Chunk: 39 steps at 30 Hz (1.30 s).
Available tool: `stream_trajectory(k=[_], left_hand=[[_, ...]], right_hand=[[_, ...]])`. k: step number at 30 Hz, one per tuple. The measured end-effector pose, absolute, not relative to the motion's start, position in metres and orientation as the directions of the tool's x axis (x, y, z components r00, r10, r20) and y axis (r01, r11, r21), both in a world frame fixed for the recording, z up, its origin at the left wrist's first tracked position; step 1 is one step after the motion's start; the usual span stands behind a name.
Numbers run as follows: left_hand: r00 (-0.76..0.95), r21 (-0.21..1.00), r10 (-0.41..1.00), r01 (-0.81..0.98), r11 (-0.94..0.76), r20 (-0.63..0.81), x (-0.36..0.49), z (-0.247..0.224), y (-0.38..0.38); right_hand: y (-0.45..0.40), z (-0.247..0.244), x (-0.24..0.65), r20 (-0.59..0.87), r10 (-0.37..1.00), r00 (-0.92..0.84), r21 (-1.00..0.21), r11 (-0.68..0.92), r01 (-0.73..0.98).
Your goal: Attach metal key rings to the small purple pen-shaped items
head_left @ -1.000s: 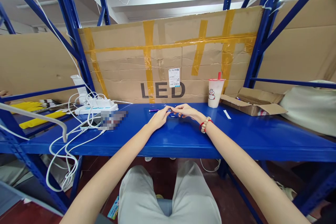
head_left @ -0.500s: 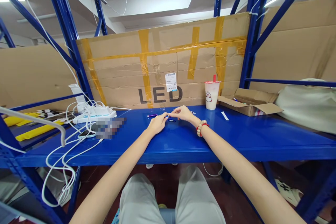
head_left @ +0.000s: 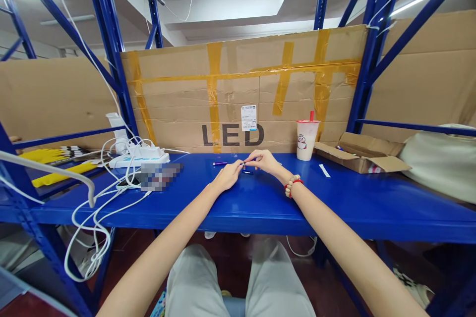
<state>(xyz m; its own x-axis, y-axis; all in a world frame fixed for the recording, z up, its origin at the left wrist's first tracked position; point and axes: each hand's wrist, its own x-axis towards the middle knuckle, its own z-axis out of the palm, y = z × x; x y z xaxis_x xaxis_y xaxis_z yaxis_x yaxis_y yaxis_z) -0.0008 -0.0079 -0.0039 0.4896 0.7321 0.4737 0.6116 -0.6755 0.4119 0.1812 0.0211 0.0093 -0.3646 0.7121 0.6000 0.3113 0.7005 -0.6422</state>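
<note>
My left hand [head_left: 228, 176] and my right hand [head_left: 262, 161] meet at the fingertips over the blue table [head_left: 238, 208]. Both have their fingers pressed together around something small and dark between them, too small to name. A purple pen-like item [head_left: 219, 163] lies just beyond my left hand. Below the fingertips, a dark blue piece [head_left: 248, 172] rests on the table. Part of another small item shows behind my right hand, mostly hidden. A beaded bracelet [head_left: 293, 186] and a red band circle my right wrist.
A cup with a red straw [head_left: 307, 139], a white strip [head_left: 325, 171] and an open cardboard box [head_left: 362, 152] stand or lie to the right. White cables [head_left: 98, 218] and a power strip [head_left: 139, 158] are on the left. A cardboard panel [head_left: 178, 109] closes the back.
The whole view has shifted, so the scene sits slightly further right. My hands stay together at the same spot on the table, with the fingertips slightly rearranged.
</note>
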Motion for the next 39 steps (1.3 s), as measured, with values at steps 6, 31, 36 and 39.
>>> stream_trajectory(k=[6,31,36,39], left_hand=[[0.466,0.473,0.713,0.536,-0.699,0.524,0.002,-0.006,-0.006],[0.468,0.464,0.692,0.518,-0.719,0.550,0.002,-0.007,-0.010],[0.456,0.453,0.690,0.528,-0.718,0.562,0.002,-0.004,-0.012],[0.433,0.453,0.694,0.538,-0.711,0.575,0.001,-0.003,-0.012]], right_hand=[[0.013,0.014,0.179,0.607,0.704,-0.368,-0.665,0.704,0.250],[0.004,0.017,0.178,0.534,0.788,-0.307,-0.691,0.616,0.379],[0.004,0.017,0.177,0.495,0.819,-0.289,-0.719,0.573,0.393],[0.001,0.019,0.176,0.463,0.848,-0.259,-0.746,0.531,0.402]])
